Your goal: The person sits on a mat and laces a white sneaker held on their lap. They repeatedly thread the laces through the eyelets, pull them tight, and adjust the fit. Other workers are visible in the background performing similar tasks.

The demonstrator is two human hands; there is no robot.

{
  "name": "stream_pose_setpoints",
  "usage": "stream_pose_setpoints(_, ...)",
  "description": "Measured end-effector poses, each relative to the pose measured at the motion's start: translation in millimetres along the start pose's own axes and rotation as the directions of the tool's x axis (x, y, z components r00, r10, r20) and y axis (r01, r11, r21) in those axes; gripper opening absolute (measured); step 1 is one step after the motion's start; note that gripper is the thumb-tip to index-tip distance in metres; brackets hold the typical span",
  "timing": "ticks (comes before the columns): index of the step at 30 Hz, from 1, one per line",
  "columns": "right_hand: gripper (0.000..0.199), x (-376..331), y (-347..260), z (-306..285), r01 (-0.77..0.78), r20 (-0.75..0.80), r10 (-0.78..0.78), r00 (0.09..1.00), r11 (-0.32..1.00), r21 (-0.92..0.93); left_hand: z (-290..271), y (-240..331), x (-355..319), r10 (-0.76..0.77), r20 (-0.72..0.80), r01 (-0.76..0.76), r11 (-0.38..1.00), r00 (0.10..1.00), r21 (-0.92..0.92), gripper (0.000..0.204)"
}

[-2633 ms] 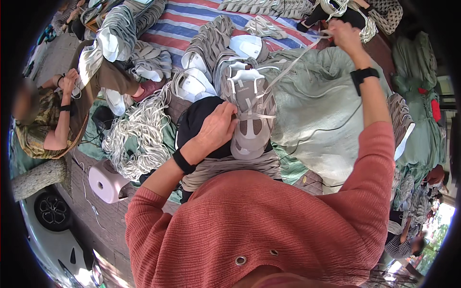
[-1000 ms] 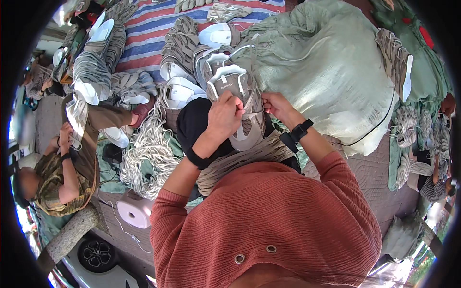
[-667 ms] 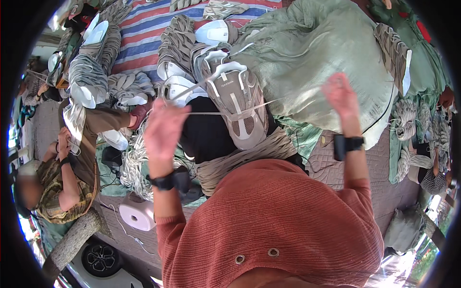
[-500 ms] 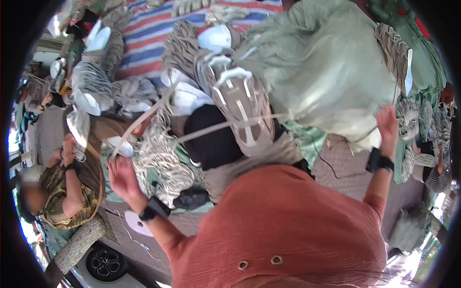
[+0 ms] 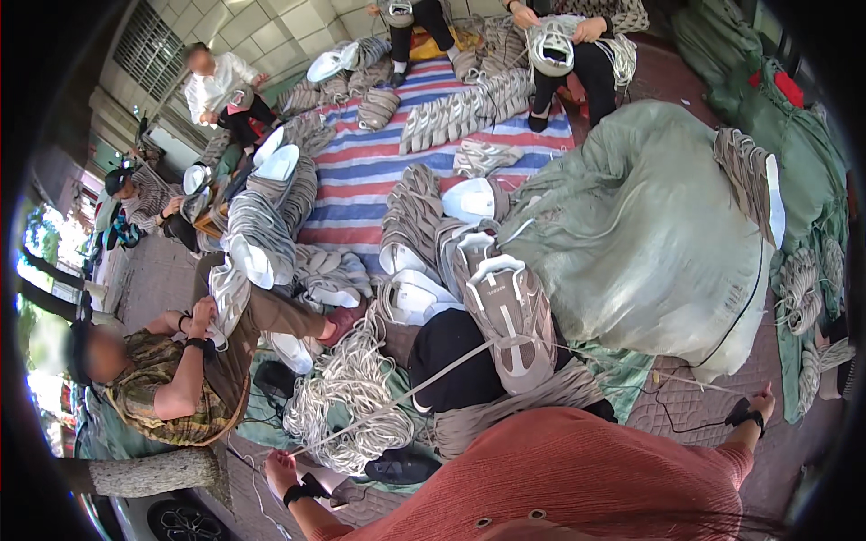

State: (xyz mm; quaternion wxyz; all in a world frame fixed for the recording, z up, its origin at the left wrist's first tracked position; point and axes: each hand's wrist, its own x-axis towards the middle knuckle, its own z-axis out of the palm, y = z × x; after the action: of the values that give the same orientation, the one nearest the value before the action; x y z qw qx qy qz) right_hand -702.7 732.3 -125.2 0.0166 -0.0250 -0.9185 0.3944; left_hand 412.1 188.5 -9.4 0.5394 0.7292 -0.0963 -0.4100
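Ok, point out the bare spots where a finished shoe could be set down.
Bare striped mat lies between the stacked shoe rows and the shoe pile. Quilted floor shows between the green sack and the right hand. Around the lace heap and lap shoe it is crowded.

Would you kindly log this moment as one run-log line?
left hand: arm out wide, pulling lace taut | right hand: out wide, pulling other end | shoe: sole up on lap | pile of laces: beside it

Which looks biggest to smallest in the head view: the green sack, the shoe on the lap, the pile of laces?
1. Green sack, by far the largest.
2. Pile of laces.
3. Shoe on the lap, which is not much smaller than the pile, so that order is unsure.
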Motion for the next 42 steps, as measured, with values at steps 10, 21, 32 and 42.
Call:
stream_pose_setpoints(10, 0.021, -22.1, -52.4, 24.0, -0.387, 0.274, 0.328, 0.904, 0.356, 0.851, 139.4, -22.7, -9.5, 0.371, 0.561, -0.598, -0.021, 0.74, 0.801, 0.032)
stream_pose_setpoints(21, 0.033, -36.4, -30.6, 20.2, -0.181, -0.022, 0.232, 0.972, 0.81, 0.558, 313.8, -13.4, -151.0, 0.386, 0.906, -0.983, 0.016, 0.175, 0.183, 0.014)
stream_pose_setpoints(32, 0.015, -349.5, -391.9, 258.7, 0.069, 0.825, -0.562, 0.064, 0.827, 0.558, 441.4, -81.9, -323.2, 0.195, 0.919, -0.939, -0.088, -0.343, -0.332, 0.008)
stream_pose_setpoints(42, 0.009, -416.4, -419.4, 290.1, 0.534, 0.525, -0.85, 0.039, 0.462, 0.709, 448.8, -90.2, -328.9, -0.021, 0.966, -0.955, -0.149, -0.257, -0.257, 0.022)
